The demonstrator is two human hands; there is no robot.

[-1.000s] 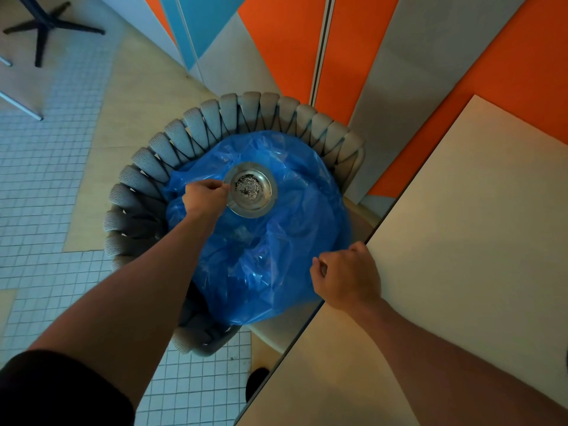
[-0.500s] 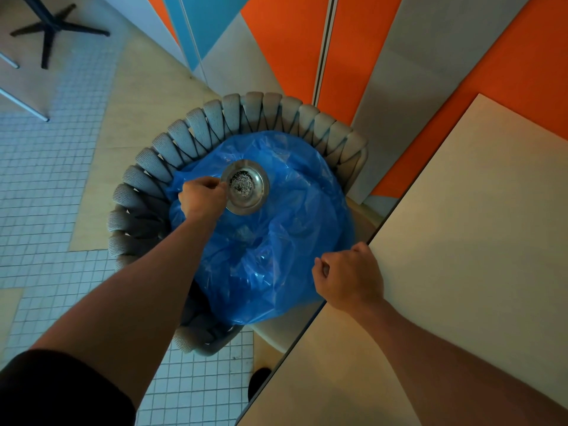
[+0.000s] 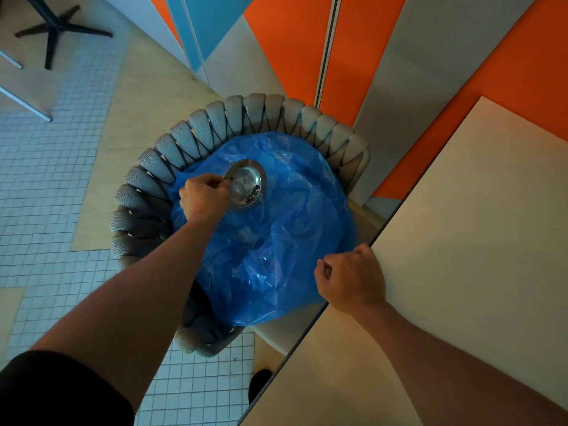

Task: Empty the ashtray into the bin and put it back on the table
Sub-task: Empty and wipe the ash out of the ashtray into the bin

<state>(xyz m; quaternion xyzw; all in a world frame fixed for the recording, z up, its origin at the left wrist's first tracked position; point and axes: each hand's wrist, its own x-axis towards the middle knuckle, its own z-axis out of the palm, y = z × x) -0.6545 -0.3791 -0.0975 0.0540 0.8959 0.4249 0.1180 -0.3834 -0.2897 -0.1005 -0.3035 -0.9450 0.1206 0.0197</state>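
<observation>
Left hand (image 3: 204,199) fingers are gripping the tilted ashtray (image 3: 246,187) over the bag (image 3: 276,241) — right hand (image 3: 350,279) is fisted, touching the surface (image 3: 461,241) edge.

- This looks like a café or canteen seating area, not a home.
- The wall (image 3: 384,56) is clad in large angled panels of orange, grey and blue.
- The floor (image 3: 46,179) mixes small white tiles with beige slabs.
- A pale table (image 3: 476,241) stands with its far edge at the wall.
- A woven grey chair (image 3: 190,133) sits just beside the table's left edge.
- A second table's black cross-shaped base (image 3: 58,26) stands well apart, at the far left.
- A metal ashtray (image 3: 246,186) is in use here.
</observation>
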